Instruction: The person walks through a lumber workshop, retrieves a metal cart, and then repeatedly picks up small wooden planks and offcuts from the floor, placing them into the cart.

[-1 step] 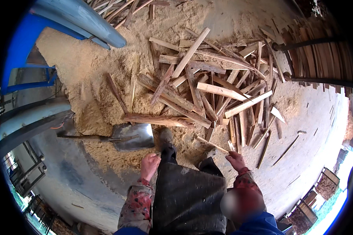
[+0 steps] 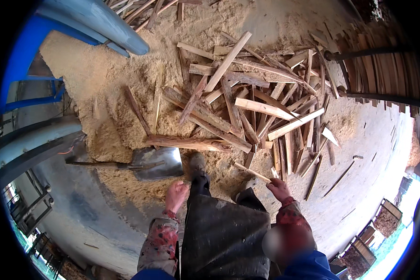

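Observation:
Low in the middle, my left hand (image 2: pixel 176 196) is closed, its fingers curled. Whatever it may hold is hidden. It is nearest to the wide metal shovel (image 2: pixel 171 162), which lies on sawdust with its handle pointing left. My right hand (image 2: pixel 279 190), also closed, is beside the near edge of a scrap wood pile (image 2: pixel 261 109). A thin pale stick (image 2: pixel 249 171) ends visually at its fingertips; I cannot tell whether the hand grips it or merely covers its end. Between my forearms hangs a dark apron (image 2: pixel 224 233). My shoes (image 2: pixel 197 162) stand close to the pile.
Sawdust (image 2: pixel 112 88) spreads over the floor. A bark-edged slab (image 2: pixel 186 143) lies beyond the shovel. Blue machine frames (image 2: pixel 98 23) stand at the left. Stacked wood strips (image 2: pixel 378 65) sit in a dark metal rack at the right. Loose sticks (image 2: pixel 343 177) lie on the right floor.
Both hands have shifted very slightly to the left and away from me. The wood pile and the shovel stay practically where they were.

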Demonstrator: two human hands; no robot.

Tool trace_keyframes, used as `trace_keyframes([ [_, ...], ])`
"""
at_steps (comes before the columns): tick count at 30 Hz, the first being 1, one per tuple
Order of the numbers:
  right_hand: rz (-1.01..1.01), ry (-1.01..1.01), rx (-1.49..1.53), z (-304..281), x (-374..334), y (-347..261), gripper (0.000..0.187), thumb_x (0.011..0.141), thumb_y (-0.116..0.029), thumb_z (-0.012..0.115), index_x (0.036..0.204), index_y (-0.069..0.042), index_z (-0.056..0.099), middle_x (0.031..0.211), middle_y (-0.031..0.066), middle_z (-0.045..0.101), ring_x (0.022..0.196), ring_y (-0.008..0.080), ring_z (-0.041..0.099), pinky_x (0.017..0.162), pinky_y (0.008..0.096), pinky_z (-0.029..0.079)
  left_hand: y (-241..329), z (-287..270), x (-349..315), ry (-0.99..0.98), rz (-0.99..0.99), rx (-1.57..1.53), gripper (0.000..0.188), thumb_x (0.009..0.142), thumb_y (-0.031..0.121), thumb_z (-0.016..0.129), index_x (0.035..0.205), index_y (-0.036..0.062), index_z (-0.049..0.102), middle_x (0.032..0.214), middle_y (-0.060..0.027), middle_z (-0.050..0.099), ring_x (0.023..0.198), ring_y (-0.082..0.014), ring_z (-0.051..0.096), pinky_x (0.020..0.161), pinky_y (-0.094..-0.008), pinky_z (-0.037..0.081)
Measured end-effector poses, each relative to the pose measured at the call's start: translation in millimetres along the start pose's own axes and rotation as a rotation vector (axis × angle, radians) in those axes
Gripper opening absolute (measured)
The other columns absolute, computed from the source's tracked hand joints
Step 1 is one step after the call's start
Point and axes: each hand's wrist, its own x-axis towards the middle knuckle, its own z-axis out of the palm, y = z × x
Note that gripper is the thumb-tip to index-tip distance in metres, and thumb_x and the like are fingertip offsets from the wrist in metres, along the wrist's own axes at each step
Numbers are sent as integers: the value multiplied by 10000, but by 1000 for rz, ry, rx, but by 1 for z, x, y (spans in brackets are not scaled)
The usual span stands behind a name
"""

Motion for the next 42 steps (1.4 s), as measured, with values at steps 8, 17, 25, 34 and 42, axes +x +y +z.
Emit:
trace_keyframes([
  [8,-241,132,-264,22,174,1,552,711,-316,761,1138,-1,609,949,173,661,884,269,644,784,366,512,-10,19,128,-85,249,601,298,764,135,694,928,-19,499,691,-113,570,642,-294,554,609,-370,452],
  [17,-545,347,-583,18,354,-43,757,604,-107,776,1290,-32,466,1221,204,467,1142,381,469,950,415,427,-49,84,263,-81,679,1254,606,671,189,755,1182,2,488,1214,-169,507,1126,-319,473,987,-422,356],
  [25,-508,363,-899,34,439,-32,923,568,-120,798,1381,-119,361,1340,194,367,1248,387,361,1032,485,326,-97,76,344,-249,740,1445,629,656,157,742,1199,-6,469,1120,-143,508,1099,-303,459,972,-440,327],
  [34,-679,541,-799,14,481,-17,862,537,-49,786,1317,-76,421,1237,153,423,1113,359,428,965,431,389,-30,102,346,-378,1039,1182,582,669,184,724,1152,-34,484,1068,-155,496,1084,-319,446,953,-428,358],
  [42,-654,452,-915,10,482,-29,648,521,-127,799,1132,-96,585,1093,105,572,1045,340,460,917,447,410,34,128,460,355,804,932,642,717,222,756,1195,-59,433,1106,-199,521,1064,-356,485,932,-442,389],
])
